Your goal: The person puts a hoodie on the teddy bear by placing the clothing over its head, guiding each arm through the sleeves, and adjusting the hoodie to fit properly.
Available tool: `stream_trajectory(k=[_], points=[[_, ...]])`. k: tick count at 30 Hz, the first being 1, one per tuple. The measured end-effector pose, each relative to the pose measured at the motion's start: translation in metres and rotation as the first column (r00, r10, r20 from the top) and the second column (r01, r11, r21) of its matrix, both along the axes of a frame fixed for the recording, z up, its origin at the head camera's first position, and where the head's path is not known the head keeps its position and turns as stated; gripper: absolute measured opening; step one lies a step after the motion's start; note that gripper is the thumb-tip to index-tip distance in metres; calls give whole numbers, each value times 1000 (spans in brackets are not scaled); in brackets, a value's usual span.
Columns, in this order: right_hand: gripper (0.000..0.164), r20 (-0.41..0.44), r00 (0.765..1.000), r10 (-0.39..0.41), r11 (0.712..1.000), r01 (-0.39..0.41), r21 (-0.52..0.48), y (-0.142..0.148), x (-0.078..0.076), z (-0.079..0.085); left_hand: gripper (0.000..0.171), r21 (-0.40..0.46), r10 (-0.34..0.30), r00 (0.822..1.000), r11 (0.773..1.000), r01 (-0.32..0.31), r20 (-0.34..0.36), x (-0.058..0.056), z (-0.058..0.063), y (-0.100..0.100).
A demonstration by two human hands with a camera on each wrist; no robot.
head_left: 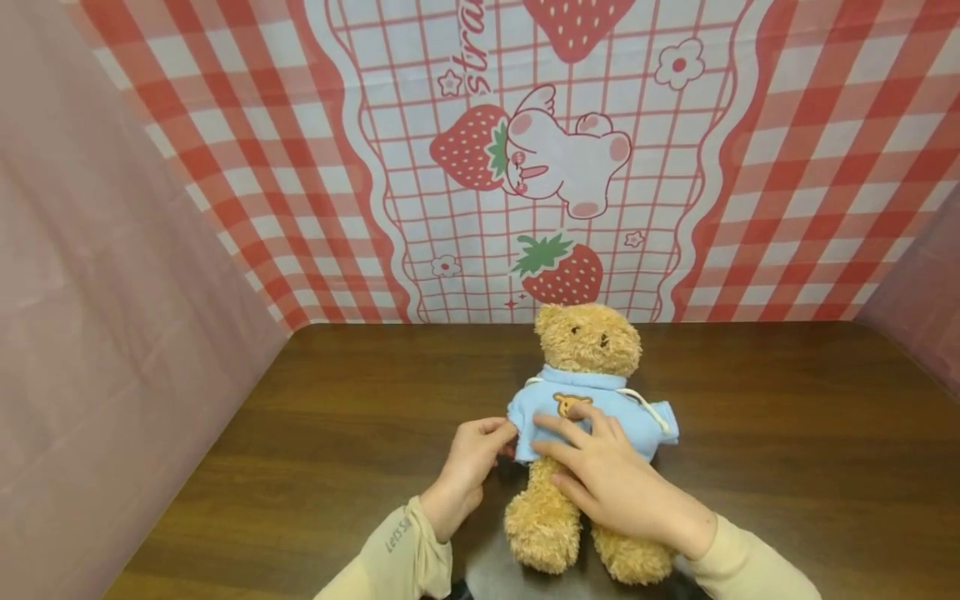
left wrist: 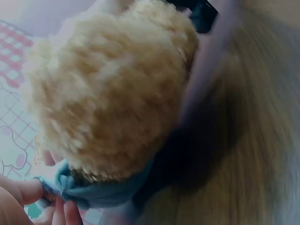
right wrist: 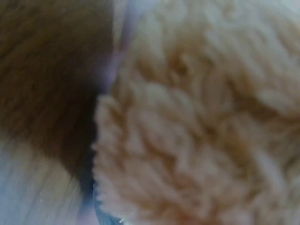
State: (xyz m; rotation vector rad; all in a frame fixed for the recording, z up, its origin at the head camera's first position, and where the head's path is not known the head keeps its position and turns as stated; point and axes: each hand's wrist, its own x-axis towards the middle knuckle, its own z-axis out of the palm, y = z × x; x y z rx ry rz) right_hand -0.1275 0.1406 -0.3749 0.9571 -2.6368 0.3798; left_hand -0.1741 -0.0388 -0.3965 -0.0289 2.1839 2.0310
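A tan plush teddy bear [head_left: 588, 346] lies on its back on the table, wearing a light blue hoodie [head_left: 630, 429] with white drawstrings and a small bear patch. At the hoodie's left sleeve, my left hand [head_left: 468, 467] pinches the blue cloth between thumb and fingers; the left wrist view shows this hold on the hoodie [left wrist: 103, 194] beyond a furry foot [left wrist: 108, 89]. My right hand [head_left: 618, 479] rests over the bear's belly and lower hoodie, fingers spread and fairly straight. In the right wrist view, blurred fur [right wrist: 201, 122] fills most of the picture, and no fingers show.
The brown wooden table [head_left: 360, 392] extends to both sides of the bear. Behind it hangs a red-and-white checked cloth [head_left: 817, 167] printed with strawberries. Pinkish fabric [head_left: 112, 275] hangs along the left side, and similar fabric [head_left: 918, 292] along the right.
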Motion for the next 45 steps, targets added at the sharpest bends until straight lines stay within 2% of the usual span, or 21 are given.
stream_trajectory(k=[5,10,14,17,22,26,34,37,40,42,45], points=[[28,33,999,18,1000,-17,-15,1,0,-1,23,-10,-23,1000,1000,23,22,1,0,0],[28,22,999,27,999,-26,-27,2,0,-2,25,-4,-13,1000,1000,13,-6,0,-1,-1],[21,-23,1000,20,998,-21,-53,1,-2,-3,29,25,-37,999,999,37,2,-2,-1,-3],[12,-83,997,1,996,-8,-92,0,-5,-3,30,57,-85,996,995,84,21,-5,1,-6],[15,-142,990,-26,995,12,-104,1,-9,-1,23,119,-132,990,985,126,42,-11,2,-11],[18,-119,992,-30,995,19,-98,4,-8,5,13,176,-114,990,979,99,78,-14,3,-13],[20,-38,999,-18,989,12,-147,8,-3,15,16,207,-126,988,973,106,88,-17,4,-14],[15,3,1000,13,977,-12,-214,10,0,18,20,223,-136,987,968,115,83,-21,1,-17],[11,53,997,49,959,-32,-280,11,3,21,22,230,-164,983,963,142,80,-25,-4,-23],[9,71,994,81,946,-54,-321,12,4,23,21,227,-202,976,957,181,76,-27,-6,-27],[10,81,992,97,941,-65,-332,14,4,23,12,159,-243,968,960,231,59,-26,-4,-27]])
